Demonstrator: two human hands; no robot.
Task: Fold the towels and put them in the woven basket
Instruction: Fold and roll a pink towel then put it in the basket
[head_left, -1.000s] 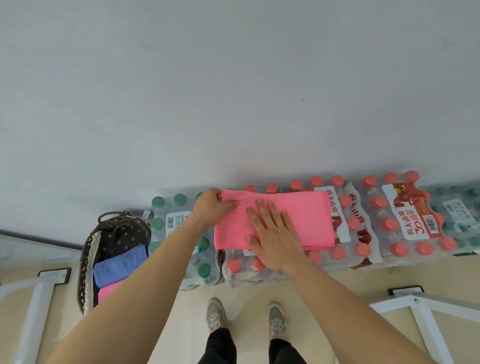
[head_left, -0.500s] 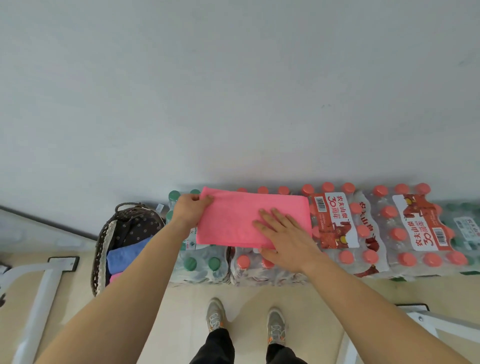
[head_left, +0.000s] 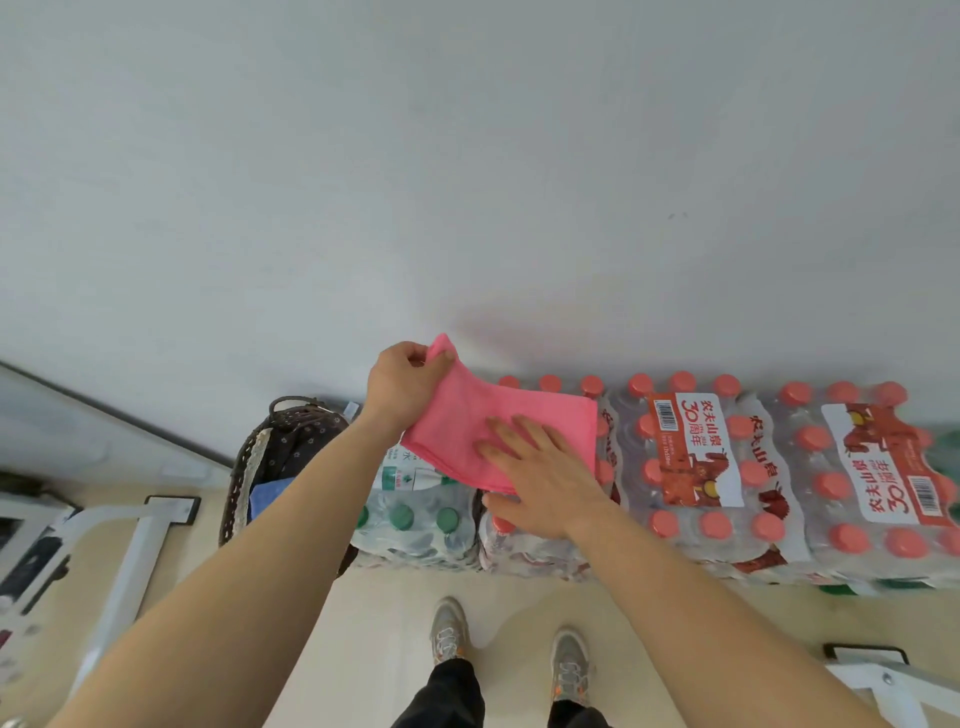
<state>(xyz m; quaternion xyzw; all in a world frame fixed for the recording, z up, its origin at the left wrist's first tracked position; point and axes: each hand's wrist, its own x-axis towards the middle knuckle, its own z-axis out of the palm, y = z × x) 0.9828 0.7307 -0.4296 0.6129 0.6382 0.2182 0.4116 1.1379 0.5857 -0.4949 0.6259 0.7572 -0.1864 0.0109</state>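
Observation:
A folded pink towel (head_left: 524, 421) lies on top of shrink-wrapped packs of water bottles. My left hand (head_left: 402, 382) pinches its far left corner and lifts that end off the packs. My right hand (head_left: 540, 480) lies flat on the towel's near right part, fingers straight, pressing it down. The dark woven basket (head_left: 244, 467) stands on the floor to the left of the packs, with a folded blue towel (head_left: 267, 496) showing inside it; my left forearm hides part of the basket.
Packs with red caps (head_left: 727, 467) run along the white wall to the right, and a green-capped pack (head_left: 415, 514) sits by the basket. White metal frame legs (head_left: 130, 561) stand on the floor at left and at lower right (head_left: 883, 680). My shoes (head_left: 449, 631) are below.
My left hand has lifted the towel's left corner up off the packs. The towel has slid left, and my right hand stays flat on it.

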